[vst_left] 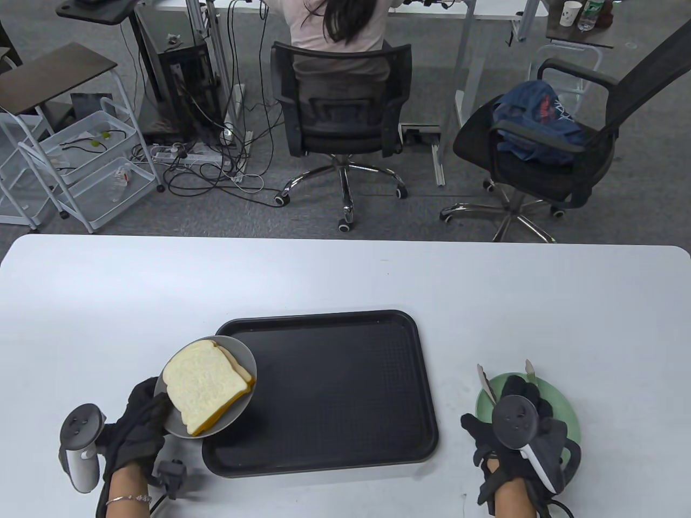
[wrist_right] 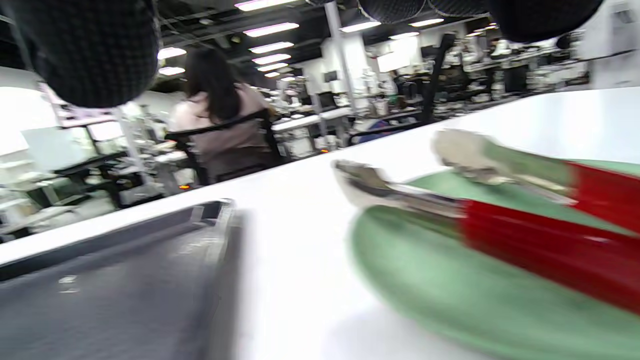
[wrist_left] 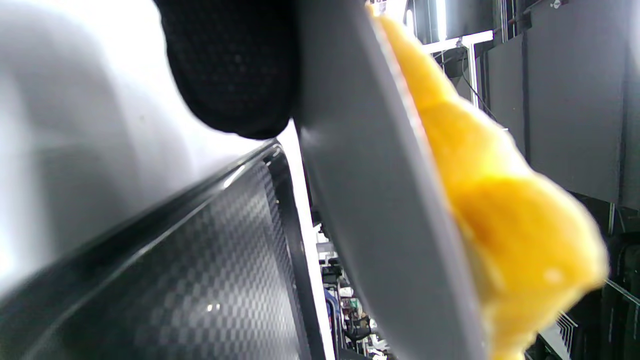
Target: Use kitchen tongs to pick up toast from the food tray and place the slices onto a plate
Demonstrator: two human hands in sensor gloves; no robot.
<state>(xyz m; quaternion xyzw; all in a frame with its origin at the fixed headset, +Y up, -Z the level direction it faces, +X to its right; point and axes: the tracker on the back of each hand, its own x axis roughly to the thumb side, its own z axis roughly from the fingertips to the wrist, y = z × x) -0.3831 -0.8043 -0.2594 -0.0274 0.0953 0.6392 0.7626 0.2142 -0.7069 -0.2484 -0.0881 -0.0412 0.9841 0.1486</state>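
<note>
My left hand [vst_left: 137, 426] gripped the plate [vst_left: 237, 350] with toast [vst_left: 202, 384] above the tray [vst_left: 334, 388]; right hand [vst_left: 518, 431] held tongs [vst_left: 486, 384] over the green plate [vst_left: 564, 402], done.

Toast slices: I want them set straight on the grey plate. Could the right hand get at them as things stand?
Probably not at once: the right hand is over the green plate with the tongs, and the black tray lies between it and the toast slices.
</note>
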